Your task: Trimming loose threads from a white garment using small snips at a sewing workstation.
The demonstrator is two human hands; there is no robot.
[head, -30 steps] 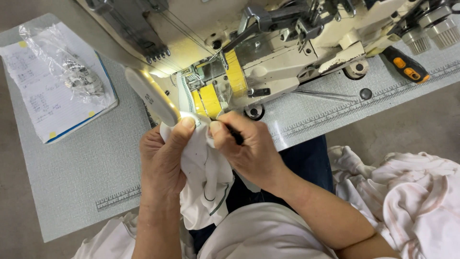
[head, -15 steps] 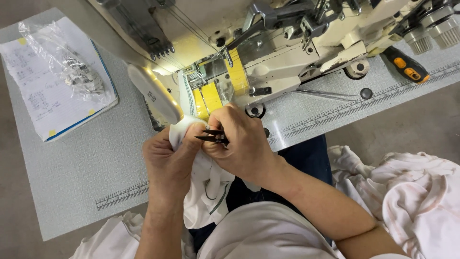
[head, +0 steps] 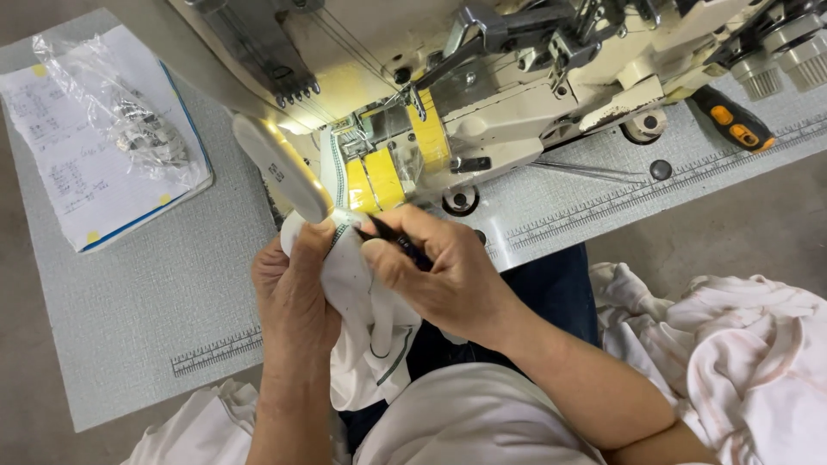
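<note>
Gripping soft white cloth (head: 362, 293), black snips (head: 398, 244).

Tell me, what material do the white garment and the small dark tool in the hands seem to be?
The white garment, in the left hand, looks like soft, matte knit fabric: it folds limply. The dark tool, in the right hand, seems black metal, perhaps painted; mostly hidden.

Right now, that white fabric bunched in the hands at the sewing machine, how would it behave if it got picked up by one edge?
The white fabric would likely flop: it folds and hangs between the left hand and right hand. It looks thin and probably light for its size. It would hardly roll, though its hanging end could drag or snag.
</note>
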